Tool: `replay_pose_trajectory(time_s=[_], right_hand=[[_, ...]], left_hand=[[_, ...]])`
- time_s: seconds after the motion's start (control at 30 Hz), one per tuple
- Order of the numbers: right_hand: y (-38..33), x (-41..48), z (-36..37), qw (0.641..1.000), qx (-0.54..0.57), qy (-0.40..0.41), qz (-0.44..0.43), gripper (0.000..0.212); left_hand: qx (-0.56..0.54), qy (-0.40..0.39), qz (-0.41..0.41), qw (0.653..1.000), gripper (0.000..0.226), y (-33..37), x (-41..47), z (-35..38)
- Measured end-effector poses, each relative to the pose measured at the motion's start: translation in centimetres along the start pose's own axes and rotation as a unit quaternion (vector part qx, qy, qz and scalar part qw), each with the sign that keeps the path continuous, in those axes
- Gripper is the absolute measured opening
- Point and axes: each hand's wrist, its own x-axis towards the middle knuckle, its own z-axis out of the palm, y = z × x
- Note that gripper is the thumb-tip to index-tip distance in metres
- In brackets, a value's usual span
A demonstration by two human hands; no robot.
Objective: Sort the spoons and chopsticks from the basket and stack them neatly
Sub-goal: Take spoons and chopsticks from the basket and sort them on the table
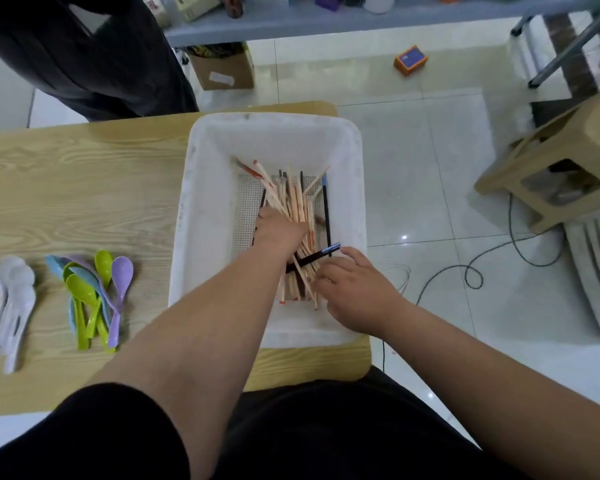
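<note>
A white basket (pixel 201 202) stands on the wooden table and holds a loose heap of chopsticks (pixel 293 199), mostly pale wooden ones with a few dark ones. My left hand (pixel 279 233) reaches deep into the basket and grips a bundle of the wooden chopsticks near their middle. My right hand (pixel 355 289) is at the basket's near right corner, its fingers curled around the near ends of the chopsticks, among them a dark chopstick with a blue tip (pixel 321 255). Left of the basket lie coloured spoons (pixel 94 292) and white spoons (pixel 9 299) in two piles.
A person in dark clothes (pixel 84 53) stands at the table's far left edge. On the tiled floor to the right are a wooden stool (pixel 561 168), a black cable (pixel 482 268), an orange box (pixel 410 59) and a cardboard box (pixel 224 71).
</note>
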Motion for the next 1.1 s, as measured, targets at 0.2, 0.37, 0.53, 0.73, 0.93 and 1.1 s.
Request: replay_pose_trajectory(time_s=[0.2,0.37,0.53,0.73,0.93,1.1], right_hand=[[1.6,-0.3,-0.7,1.0,-0.005,-0.012,-0.023,0.042],[2.4,-0.3,-0.8,0.999,-0.012,0.018,-0.034,0.034],[2.4,-0.1,-0.7,0.999,-0.009,0.017,-0.04,0.024],[2.2,0.2,-0.8,1.0,0.002,-0.005,-0.03,0.035],[2.0,0.1,-0.9,1.0,0.0,0.026,-0.017,0.034],[1.7,0.4,-1.4,0.999,0.016,0.017,-0.023,0.033]], left_hand=[[-0.179,-0.067,0.045,0.981,0.038,-2.8,0.4,-0.5],[-0.273,-0.093,0.032,0.957,0.018,-4.6,-0.4,-2.0],[-0.313,-0.073,0.036,0.946,0.027,-5.2,-0.9,-3.2],[-0.315,-0.059,0.046,0.946,0.036,-5.5,-1.7,-4.5],[-0.344,-0.057,0.059,0.935,0.017,-5.7,-2.6,-5.9],[-0.312,-0.014,0.111,0.943,0.029,-5.2,-3.9,-7.5]])
